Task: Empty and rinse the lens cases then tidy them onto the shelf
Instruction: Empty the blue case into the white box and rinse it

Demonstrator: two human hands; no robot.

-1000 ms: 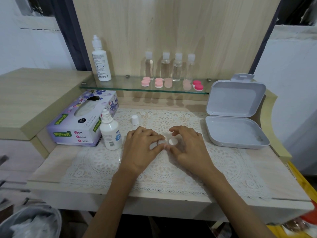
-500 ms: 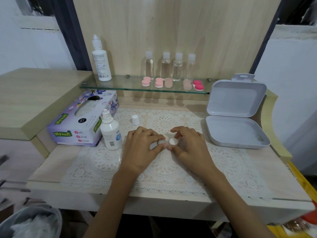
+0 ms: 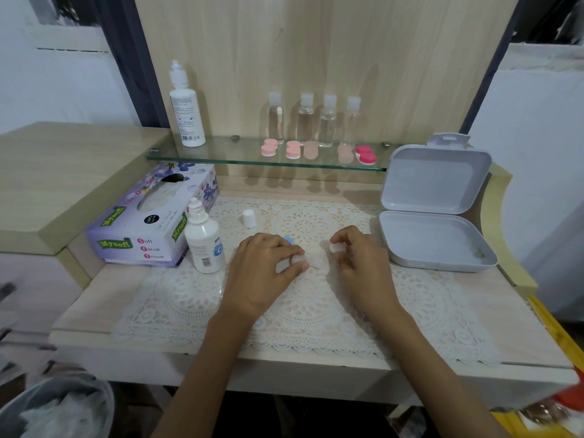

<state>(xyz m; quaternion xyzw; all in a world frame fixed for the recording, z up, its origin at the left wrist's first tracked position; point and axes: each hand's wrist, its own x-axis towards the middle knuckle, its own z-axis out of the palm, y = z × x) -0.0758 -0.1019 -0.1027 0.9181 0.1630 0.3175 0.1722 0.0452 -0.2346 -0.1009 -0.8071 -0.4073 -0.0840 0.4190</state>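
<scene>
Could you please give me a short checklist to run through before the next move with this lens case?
1. Lid off: the right hand pinches the white cap, apart from the lens case: ok.
2. Firm left hand grip on the lens case: ok.
3. Case emptied: cannot tell.
4. Solution bottle uncapped, its bottle cap on the lace mat: ok.
5. Free stretch on the glass shelf left of the pink cases: ok.

Pale matt wood desk (image 3: pixel 94 298) under a white lace doily (image 3: pixel 316 311), glossy glass shelf (image 3: pixel 227 154), smooth plastic box (image 3: pixel 436 248).
</scene>
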